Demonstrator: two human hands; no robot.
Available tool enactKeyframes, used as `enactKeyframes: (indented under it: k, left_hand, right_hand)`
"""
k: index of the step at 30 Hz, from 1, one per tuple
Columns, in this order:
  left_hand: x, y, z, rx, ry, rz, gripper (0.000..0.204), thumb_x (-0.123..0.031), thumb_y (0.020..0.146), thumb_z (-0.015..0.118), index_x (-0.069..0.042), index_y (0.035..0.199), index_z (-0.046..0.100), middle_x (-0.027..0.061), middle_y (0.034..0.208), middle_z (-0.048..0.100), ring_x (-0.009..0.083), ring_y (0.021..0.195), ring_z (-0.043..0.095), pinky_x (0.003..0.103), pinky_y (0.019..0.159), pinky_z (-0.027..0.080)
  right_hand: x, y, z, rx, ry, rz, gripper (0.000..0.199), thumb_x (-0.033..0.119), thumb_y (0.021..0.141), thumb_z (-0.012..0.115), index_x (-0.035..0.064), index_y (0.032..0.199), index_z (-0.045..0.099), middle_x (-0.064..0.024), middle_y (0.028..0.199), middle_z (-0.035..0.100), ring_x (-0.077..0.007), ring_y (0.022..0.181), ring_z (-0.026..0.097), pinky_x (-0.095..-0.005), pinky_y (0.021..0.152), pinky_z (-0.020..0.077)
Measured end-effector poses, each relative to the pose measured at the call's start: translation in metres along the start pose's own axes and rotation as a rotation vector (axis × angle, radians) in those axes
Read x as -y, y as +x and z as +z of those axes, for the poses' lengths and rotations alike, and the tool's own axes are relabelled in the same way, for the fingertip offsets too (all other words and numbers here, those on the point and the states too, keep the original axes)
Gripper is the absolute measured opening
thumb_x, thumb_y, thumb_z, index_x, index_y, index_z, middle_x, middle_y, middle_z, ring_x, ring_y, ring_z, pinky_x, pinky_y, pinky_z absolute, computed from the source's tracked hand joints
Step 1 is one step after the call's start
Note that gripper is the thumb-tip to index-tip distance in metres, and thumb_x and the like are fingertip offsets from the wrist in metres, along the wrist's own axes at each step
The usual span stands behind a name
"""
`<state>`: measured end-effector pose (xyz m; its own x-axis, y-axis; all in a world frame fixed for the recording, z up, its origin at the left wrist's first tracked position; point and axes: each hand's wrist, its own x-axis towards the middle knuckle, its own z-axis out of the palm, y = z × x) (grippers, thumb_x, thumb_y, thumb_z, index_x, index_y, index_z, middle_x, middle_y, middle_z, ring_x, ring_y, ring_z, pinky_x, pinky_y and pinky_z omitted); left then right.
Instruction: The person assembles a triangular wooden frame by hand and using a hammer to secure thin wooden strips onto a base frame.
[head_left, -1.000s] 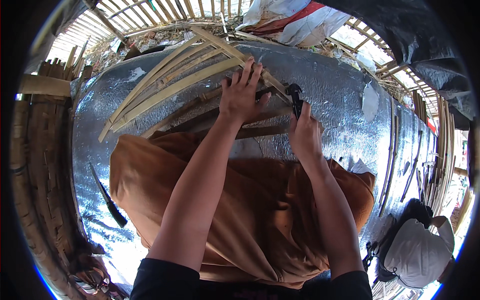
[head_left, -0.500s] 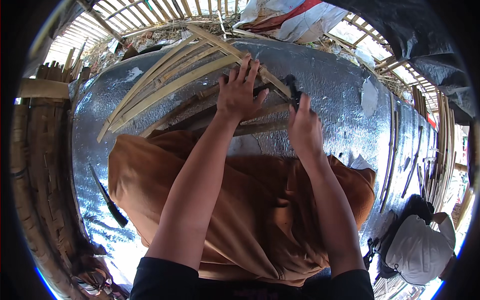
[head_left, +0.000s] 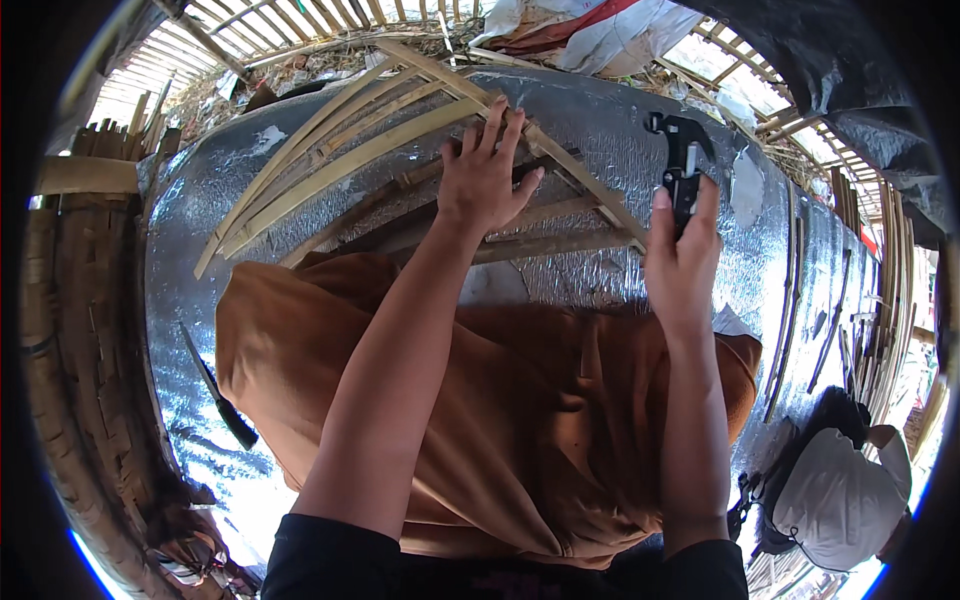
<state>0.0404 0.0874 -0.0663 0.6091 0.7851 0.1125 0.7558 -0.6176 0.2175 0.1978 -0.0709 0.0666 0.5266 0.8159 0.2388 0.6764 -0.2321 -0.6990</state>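
Item: bamboo slat frame [head_left: 400, 130], lying on a silver foil-faced mat [head_left: 620, 130] in front of the person's lap, which an orange cloth [head_left: 520, 420] covers.

Left hand [head_left: 485, 175]: fingers spread, palm pressed flat on the crossing slats; it pins them and grips nothing.

Right hand [head_left: 680, 265]: closed round the handle of a black claw hammer [head_left: 682, 160], head raised above the mat, well apart from the frame.

Handling, judged: slats look light, thin and springy, stiff along the grain, apt to split or splinter at the ends; best held down at a crossing, as now, with fingers clear of the striking spot. The hammer is head-heavy; the grip sits on the handle just below the head.

Edges and room: a dark-handled knife [head_left: 215, 390] lies on the mat to the left, blade exposed. Woven bamboo panel [head_left: 70, 300] bounds the left; loose strips [head_left: 890, 280] and a white cap [head_left: 840, 500] crowd the right. Open mat remains between frame and hammer.
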Motion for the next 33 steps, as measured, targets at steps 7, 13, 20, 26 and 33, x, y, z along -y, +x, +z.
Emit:
enactKeyframes:
  k: [7,13,20,26,33]
  left_hand:
    - [-0.001,0.005,-0.003,0.009,0.013,0.001,0.083,-0.059,0.098,0.054,-0.019,0.164,0.023,0.0055,0.171,0.018,0.0358,0.138,0.044,0.061,0.107,0.039]
    - [0.001,0.003,-0.001,-0.013,0.009,0.000,0.083,-0.059,0.098,0.053,-0.020,0.164,0.023,0.0048,0.171,0.017,0.0354,0.139,0.044,0.060,0.109,0.037]
    - [-0.003,0.003,-0.006,-0.026,-0.048,0.002,0.093,-0.059,0.089,0.067,-0.019,0.163,0.027,0.0045,0.171,0.019,0.0352,0.137,0.046,0.060,0.107,0.039]
    - [0.001,0.006,-0.011,-0.040,-0.043,0.015,0.097,-0.050,0.082,0.078,-0.019,0.161,0.031,0.0049,0.169,0.022,0.0373,0.129,0.052,0.060,0.101,0.044]
    - [0.002,0.009,-0.017,-0.006,-0.011,0.024,0.096,-0.050,0.083,0.078,-0.019,0.161,0.032,0.0072,0.168,0.024,0.0378,0.129,0.052,0.059,0.098,0.048]
  right_hand:
    - [-0.043,-0.027,-0.002,-0.052,-0.011,0.191,0.034,0.014,0.104,0.057,-0.0038,0.131,0.045,-0.0278,0.086,0.067,-0.0481,0.077,0.069,-0.0507,0.064,0.0506]
    - [-0.051,-0.053,0.027,-0.023,-0.097,0.146,0.039,0.013,0.104,0.055,-0.0034,0.135,0.037,-0.0324,0.085,0.066,-0.0546,0.077,0.065,-0.0576,0.065,0.0468]
    - [-0.062,-0.054,0.027,-0.032,-0.110,0.137,0.040,0.012,0.104,0.055,-0.0036,0.135,0.035,-0.0324,0.084,0.065,-0.0538,0.075,0.064,-0.0577,0.064,0.0455]
    - [-0.072,-0.051,0.028,-0.079,-0.100,0.090,0.041,0.011,0.104,0.056,-0.0045,0.135,0.036,-0.0315,0.086,0.064,-0.0539,0.074,0.063,-0.0561,0.065,0.0465]
    - [-0.068,-0.047,0.029,-0.074,-0.069,0.137,0.040,0.012,0.103,0.057,-0.0044,0.135,0.039,-0.0297,0.086,0.064,-0.0527,0.075,0.063,-0.0545,0.064,0.0471]
